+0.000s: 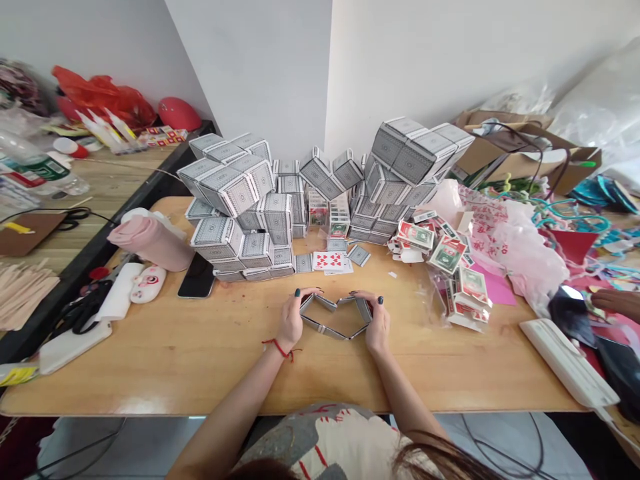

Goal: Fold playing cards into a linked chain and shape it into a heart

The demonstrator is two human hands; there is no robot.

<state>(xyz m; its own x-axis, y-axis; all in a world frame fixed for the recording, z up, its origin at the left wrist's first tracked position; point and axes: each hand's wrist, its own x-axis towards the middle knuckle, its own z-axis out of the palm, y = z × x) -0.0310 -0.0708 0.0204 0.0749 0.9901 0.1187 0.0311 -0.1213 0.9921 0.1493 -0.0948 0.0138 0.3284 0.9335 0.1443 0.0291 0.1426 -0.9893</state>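
Observation:
A heart-shaped ring of folded playing cards point(323, 330) stands on edge on the wooden table in front of me. My left hand point(293, 320) is curved round its left side, fingers over the far edge. On its right side, my right hand point(379, 327) grips it in the same way, thumb up. Grey-backed card blocks are stacked into a tall left pile point(235, 187) and a tall right pile point(413, 153). Between them is a heart-shaped block piece point(325, 177). Loose playing cards point(333, 261), one face-up with red hearts, lie just beyond my hands.
Opened card boxes point(447, 253) and a printed plastic bag point(520, 247) lie at right. A white power strip point(570, 360) is near the right edge, by another person's hand point(617, 303). At left are a phone point(197, 277), a pink roll point(150, 240) and black-handled scissors point(87, 307).

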